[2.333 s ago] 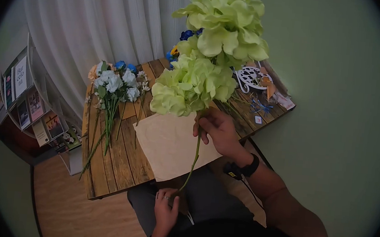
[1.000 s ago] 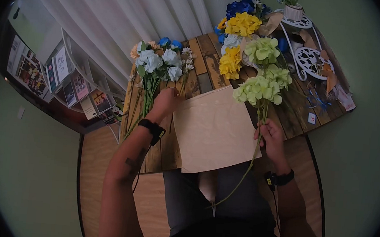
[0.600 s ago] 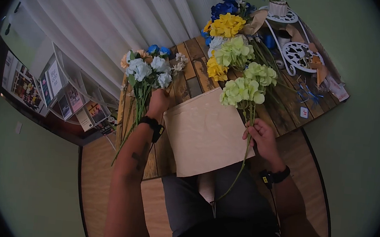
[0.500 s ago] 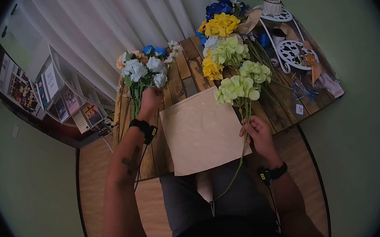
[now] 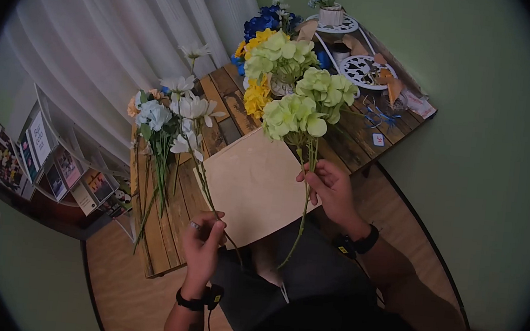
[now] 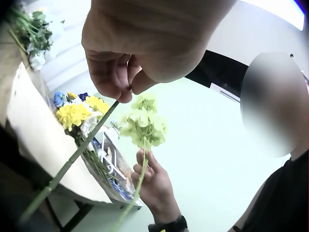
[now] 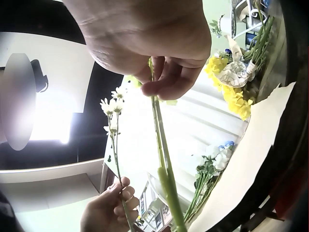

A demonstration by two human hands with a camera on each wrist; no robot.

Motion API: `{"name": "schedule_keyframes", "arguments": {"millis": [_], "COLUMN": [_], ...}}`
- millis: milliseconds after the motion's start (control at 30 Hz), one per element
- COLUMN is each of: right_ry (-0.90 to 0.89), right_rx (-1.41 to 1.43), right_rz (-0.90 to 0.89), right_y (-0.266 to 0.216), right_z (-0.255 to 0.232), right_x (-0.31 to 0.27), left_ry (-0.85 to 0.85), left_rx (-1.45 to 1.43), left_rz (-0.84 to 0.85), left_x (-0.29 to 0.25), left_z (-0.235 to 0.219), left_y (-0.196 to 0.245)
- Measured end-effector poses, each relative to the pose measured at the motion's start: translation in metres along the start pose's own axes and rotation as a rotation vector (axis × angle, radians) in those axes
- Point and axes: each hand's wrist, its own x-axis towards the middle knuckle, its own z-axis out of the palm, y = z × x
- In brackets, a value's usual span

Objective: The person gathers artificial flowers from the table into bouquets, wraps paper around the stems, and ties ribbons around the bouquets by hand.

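- A person's left hand (image 5: 201, 242) pinches the stem of white flowers (image 5: 188, 106), thumb closed against the fingers; the blooms stand beyond the fingertips.
- The right hand (image 5: 332, 186), fingers curled and thumb pressed in, grips green hydrangeas (image 5: 294, 114) by the stems, their blooms just past the fingers.
- Between the two sets of fingers, tan paper (image 5: 256, 187) lies on a wooden counter (image 5: 165, 245).
- Past the left fingers rest pale blue roses (image 5: 154, 115); past the right, beyond the hydrangeas, are yellow flowers (image 5: 257, 98), dark blue flowers (image 5: 262, 23) and a white metal stand (image 5: 354, 72).
- The right wrist view reveals at least two green stems running together below the right fingers, a detail the head view blurs into one line, and shows more plainly a crumpled whitish wrap (image 7: 235, 75) beside the yellow flowers.
- The left wrist view brings the white flowers' stem close, under the left fingers; their blooms fall outside that frame.
- Seen from the right wrist, the hand hides nearly all of the hydrangea blooms.
- In the head view, white petals partly cover the roses, and the lower stem ends, back from the fingers, are hard to make out against dark trousers (image 5: 312, 272).
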Motion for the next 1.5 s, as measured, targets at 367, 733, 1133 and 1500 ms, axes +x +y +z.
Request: {"name": "schedule_keyframes", "arguments": {"millis": [367, 733, 1133, 1500], "right_ry": [-0.072, -0.086, 0.008, 0.120], "right_rx": [0.055, 0.090, 0.005, 0.291], "right_rz": [0.018, 0.025, -0.043, 0.059], "right_y": [-0.023, -0.008, 0.018, 0.050], "right_z": [0.070, 0.087, 0.038, -0.019], "right_x": [-0.036, -0.055, -0.029, 0.016], "left_ry": [0.005, 0.023, -0.136, 0.268], "left_rx": [0.199, 0.426, 0.627, 1.038], "left_rz": [0.258, 0.365, 0.393, 0.105], "left_x": [-0.065, -0.071, -0.032, 0.166], "left_z": [0.068, 0.063, 0.028, -0.177], "left_y": [-0.003, -0.021, 0.004, -0.081]}}
